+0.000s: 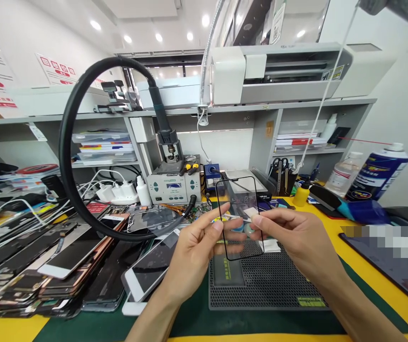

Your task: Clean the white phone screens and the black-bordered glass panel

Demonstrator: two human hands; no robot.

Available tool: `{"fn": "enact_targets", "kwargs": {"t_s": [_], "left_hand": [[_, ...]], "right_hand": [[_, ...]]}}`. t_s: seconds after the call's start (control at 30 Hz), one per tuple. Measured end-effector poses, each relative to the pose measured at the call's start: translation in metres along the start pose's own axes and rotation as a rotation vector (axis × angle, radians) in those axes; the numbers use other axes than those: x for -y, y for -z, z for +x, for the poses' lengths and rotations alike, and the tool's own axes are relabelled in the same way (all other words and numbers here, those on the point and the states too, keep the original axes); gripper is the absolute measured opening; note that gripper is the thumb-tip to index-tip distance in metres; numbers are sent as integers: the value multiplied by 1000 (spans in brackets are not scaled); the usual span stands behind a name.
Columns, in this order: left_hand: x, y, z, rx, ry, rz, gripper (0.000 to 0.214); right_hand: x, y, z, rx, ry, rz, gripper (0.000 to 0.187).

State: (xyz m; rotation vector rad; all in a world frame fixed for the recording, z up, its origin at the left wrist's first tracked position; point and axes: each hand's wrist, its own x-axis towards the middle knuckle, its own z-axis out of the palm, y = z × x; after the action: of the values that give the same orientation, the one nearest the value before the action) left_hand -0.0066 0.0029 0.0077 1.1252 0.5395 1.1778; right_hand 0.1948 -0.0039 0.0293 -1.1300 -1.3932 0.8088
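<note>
A clear glass screen protector (240,251) with a thin black border stands upright in front of me, above the mat. My left hand (204,240) pinches its left edge between thumb and index finger; the other fingers show through the glass. At the right edge, the thumb and fingers of my right hand (282,230) are closed on it. A thin white stick-like piece (238,218) reaches to my right thumb tip; whether it is held there I cannot tell. Below lies a black perforated mat (268,289), with a crumpled white wipe (270,245) on it.
Stacked phone screens (82,247) and a white-framed phone (150,266) lie at the left. A hot-air station (173,186) with a looping black hose (70,142) stands behind. At the right are a yellow bottle (301,194), a blue spray can (377,173) and a dark tablet-like panel (378,270).
</note>
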Motion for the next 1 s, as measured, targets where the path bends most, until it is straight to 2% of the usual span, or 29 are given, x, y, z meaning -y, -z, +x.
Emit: {"fn": "enact_targets", "kwargs": {"t_s": [0.1, 0.23, 0.33, 0.43, 0.57, 0.63, 0.7, 0.8, 0.9, 1.0], "left_hand": [[-1, -1, -1, -6, 3, -6, 42], [-2, -3, -1, -30, -1, 24, 44], [-1, -5, 0, -121, -33, 108, 48], [-4, -4, 1, -205, -56, 166, 52], [-17, 7, 1, -299, -113, 136, 58], [-24, 14, 0, -385, -171, 80, 60], [-31, 19, 0, -472, -219, 17, 61], [-35, 24, 2, -583, -242, -51, 56], [-34, 26, 4, -661, -219, -85, 50], [-30, 27, 4, -699, -154, -87, 47]], "right_hand": [[2, 0, -2, -13, -27, -2, 33], [0, -1, 0, 31, -13, -8, 32], [-3, -4, 1, 34, 12, -12, 31], [-2, -5, 2, 109, 55, -53, 33], [18, 2, 22, 202, 105, -119, 44], [34, 3, 54, 204, 138, -249, 48], [48, -3, 103, 169, 166, -508, 46], [56, -30, 188, 178, 121, -699, 29], [42, -70, 258, 228, 40, -882, 29], [17, -104, 299, 280, -41, -1013, 34]]}}
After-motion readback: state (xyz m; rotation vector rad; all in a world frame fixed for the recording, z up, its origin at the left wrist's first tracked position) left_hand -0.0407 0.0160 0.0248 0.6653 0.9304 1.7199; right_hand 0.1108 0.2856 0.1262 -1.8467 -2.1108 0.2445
